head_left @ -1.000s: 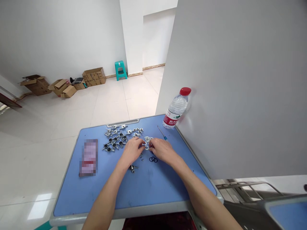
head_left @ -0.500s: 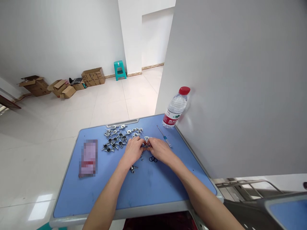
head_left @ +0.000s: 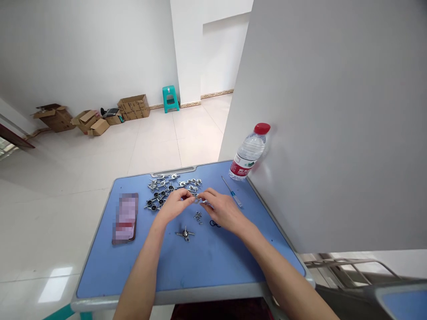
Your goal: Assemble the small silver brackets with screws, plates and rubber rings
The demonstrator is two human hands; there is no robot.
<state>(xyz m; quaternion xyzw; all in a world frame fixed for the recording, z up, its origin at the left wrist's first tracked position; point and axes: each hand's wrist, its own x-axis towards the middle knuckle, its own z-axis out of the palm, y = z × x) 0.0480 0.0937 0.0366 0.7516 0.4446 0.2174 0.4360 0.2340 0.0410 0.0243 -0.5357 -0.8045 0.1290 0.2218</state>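
Observation:
Over the middle of the blue table, my left hand (head_left: 174, 205) and my right hand (head_left: 220, 208) meet with fingers pinched around a small silver metal part (head_left: 197, 200). Fingertips cover most of it, so its exact shape is hard to make out. Just below lies a little heap of small screws (head_left: 198, 216). Black rubber rings (head_left: 212, 223) lie partly hidden under my right hand. Nearer to me rests a metal fitting with several arms (head_left: 185, 234). Many similar fittings, some with black round centres (head_left: 154, 207), are grouped beyond my left hand.
A screwdriver (head_left: 232, 193) with a blue and clear handle lies to the right. Behind it a red-capped water bottle (head_left: 248, 154) stands by the grey partition (head_left: 327, 124). A phone (head_left: 126, 218) is at the left. Cardboard boxes (head_left: 134, 107) and a teal stool (head_left: 170, 98) line the wall.
My hands have drawn slightly apart, the left one shifting left, uncovering the screws and the nearer fitting. The view has shifted a little.

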